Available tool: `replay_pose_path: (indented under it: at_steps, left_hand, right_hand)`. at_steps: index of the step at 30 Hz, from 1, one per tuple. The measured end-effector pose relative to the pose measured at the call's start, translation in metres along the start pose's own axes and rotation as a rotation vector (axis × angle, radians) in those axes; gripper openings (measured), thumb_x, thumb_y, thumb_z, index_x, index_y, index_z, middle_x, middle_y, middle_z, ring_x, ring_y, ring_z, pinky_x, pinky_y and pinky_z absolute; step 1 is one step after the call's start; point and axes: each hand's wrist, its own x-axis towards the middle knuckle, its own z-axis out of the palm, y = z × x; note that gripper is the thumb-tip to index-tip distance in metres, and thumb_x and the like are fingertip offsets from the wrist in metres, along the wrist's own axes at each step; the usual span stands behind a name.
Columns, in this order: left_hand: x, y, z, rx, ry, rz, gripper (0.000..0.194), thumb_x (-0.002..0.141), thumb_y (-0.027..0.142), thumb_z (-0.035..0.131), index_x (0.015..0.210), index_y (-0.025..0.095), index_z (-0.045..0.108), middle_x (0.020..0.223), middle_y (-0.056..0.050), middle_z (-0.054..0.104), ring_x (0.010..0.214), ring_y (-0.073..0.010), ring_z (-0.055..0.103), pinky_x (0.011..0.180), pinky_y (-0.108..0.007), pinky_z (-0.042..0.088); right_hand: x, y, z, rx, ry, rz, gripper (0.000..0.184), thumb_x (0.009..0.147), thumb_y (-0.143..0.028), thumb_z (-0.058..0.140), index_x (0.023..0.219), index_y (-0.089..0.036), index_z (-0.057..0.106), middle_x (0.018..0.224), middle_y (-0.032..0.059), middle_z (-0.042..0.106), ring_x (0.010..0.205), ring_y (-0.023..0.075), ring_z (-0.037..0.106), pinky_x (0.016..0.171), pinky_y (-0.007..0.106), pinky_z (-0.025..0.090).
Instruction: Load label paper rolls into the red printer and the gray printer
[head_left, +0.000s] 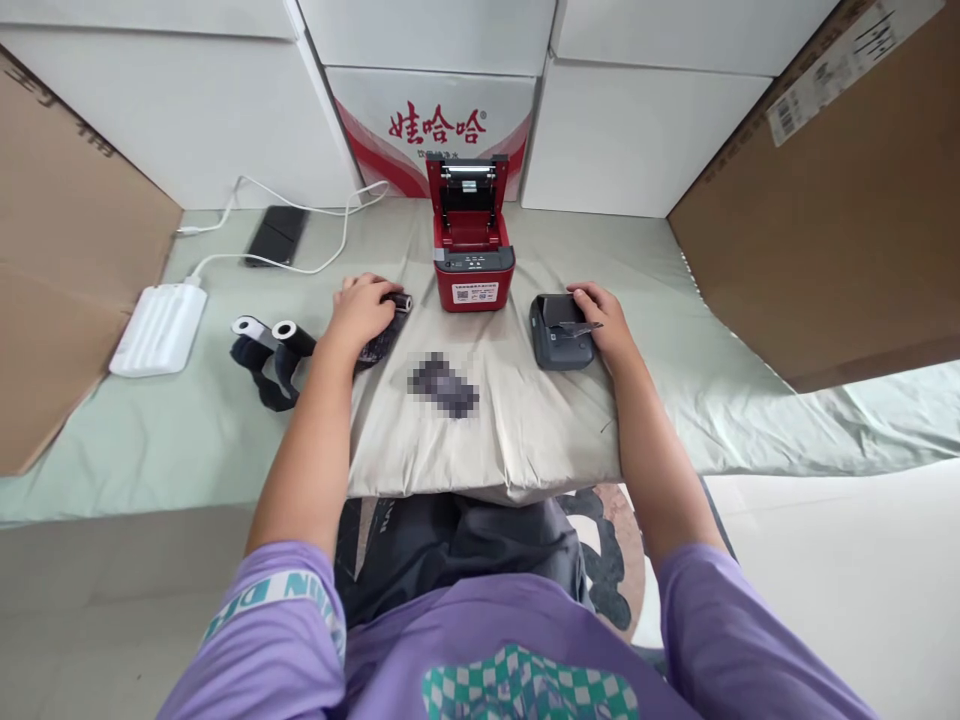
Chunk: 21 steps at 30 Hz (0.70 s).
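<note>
A red printer (471,242) stands at the far middle with its cover raised and its inner bay exposed; at right, a dark printer (562,348) carries a dark strip across its top. The hands are well apart: the left hand (365,312) lies over a dark roll (406,302), left of the red printer, and the right hand (609,325) touches the dark printer's right side; how firmly either grips, one cannot tell. Two other rolls (298,338) sit farther left on the cloth-covered surface (540,440), before white cartons (615,130).
</note>
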Motion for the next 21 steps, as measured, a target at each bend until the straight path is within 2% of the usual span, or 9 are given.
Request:
replay_pose_path:
  at_steps: [3, 8, 11, 13, 15, 17, 21]
  left_hand:
    - [-0.003, -0.001, 0.005, 0.186, 0.051, 0.056, 0.042, 0.082, 0.025, 0.056, 0.117, 0.035, 0.078, 0.136, -0.011, 0.063, 0.134, -0.0409, 0.049, 0.112, -0.057, 0.040]
    - [-0.006, -0.002, 0.010, 0.272, 0.045, 0.073, 0.048, 0.088, 0.025, 0.047, 0.128, 0.033, 0.073, 0.140, -0.012, 0.059, 0.134, -0.0407, 0.048, 0.112, -0.056, 0.039]
    - [-0.009, 0.000, 0.013, 0.267, 0.060, 0.065, 0.048, 0.088, 0.025, 0.049, 0.129, 0.034, 0.072, 0.138, -0.012, 0.058, 0.135, -0.0406, 0.047, 0.113, -0.057, 0.038]
    - [-0.011, 0.002, 0.015, 0.250, 0.080, 0.065, 0.049, 0.088, 0.023, 0.049, 0.130, 0.034, 0.071, 0.138, -0.013, 0.058, 0.135, -0.0408, 0.046, 0.112, -0.058, 0.037]
    - [-0.012, 0.004, 0.018, 0.250, 0.101, 0.069, 0.050, 0.090, 0.023, 0.047, 0.134, 0.033, 0.069, 0.139, -0.014, 0.057, 0.136, -0.0412, 0.045, 0.111, -0.059, 0.037]
    - [-0.013, 0.005, 0.023, 0.278, 0.120, 0.067, 0.051, 0.091, 0.022, 0.044, 0.136, 0.031, 0.067, 0.140, -0.015, 0.056, 0.136, -0.0412, 0.045, 0.110, -0.059, 0.037]
    - [-0.013, 0.008, 0.029, 0.361, 0.157, 0.058, 0.054, 0.093, 0.020, 0.039, 0.140, 0.025, 0.065, 0.141, -0.017, 0.057, 0.134, -0.0408, 0.047, 0.108, -0.058, 0.039]
  right_hand:
    - [-0.001, -0.001, 0.001, -0.002, 0.007, -0.006, 0.056, 0.088, -0.075, 0.057, 0.103, -0.024, 0.075, 0.112, 0.0078, 0.077, 0.110, 0.0310, 0.067, 0.105, 0.048, 0.051]
    - [-0.003, -0.002, -0.004, -0.005, 0.015, -0.010, 0.055, 0.089, -0.074, 0.056, 0.105, -0.024, 0.075, 0.111, 0.0072, 0.076, 0.108, 0.0300, 0.067, 0.102, 0.046, 0.053]
    - [-0.005, -0.002, -0.008, 0.019, 0.008, 0.047, 0.055, 0.089, -0.072, 0.058, 0.108, -0.023, 0.074, 0.105, 0.0073, 0.073, 0.085, 0.0256, 0.068, 0.082, 0.042, 0.058]
    - [-0.005, -0.002, -0.011, 0.037, -0.003, 0.093, 0.055, 0.088, -0.070, 0.058, 0.111, -0.022, 0.074, 0.100, 0.0068, 0.071, 0.065, 0.0193, 0.061, 0.063, 0.038, 0.054]
    - [-0.006, -0.003, -0.013, 0.046, -0.016, 0.117, 0.055, 0.088, -0.068, 0.059, 0.112, -0.021, 0.073, 0.099, 0.0064, 0.070, 0.055, 0.0145, 0.052, 0.051, 0.034, 0.047]
    - [-0.006, -0.006, -0.015, 0.048, -0.028, 0.136, 0.052, 0.088, -0.065, 0.060, 0.114, -0.021, 0.073, 0.103, 0.0070, 0.070, 0.055, 0.0134, 0.051, 0.047, 0.031, 0.043]
    - [-0.009, -0.013, -0.019, 0.048, -0.073, 0.168, 0.042, 0.088, -0.053, 0.064, 0.115, -0.022, 0.073, 0.112, 0.0081, 0.072, 0.067, 0.0159, 0.058, 0.051, 0.029, 0.045]
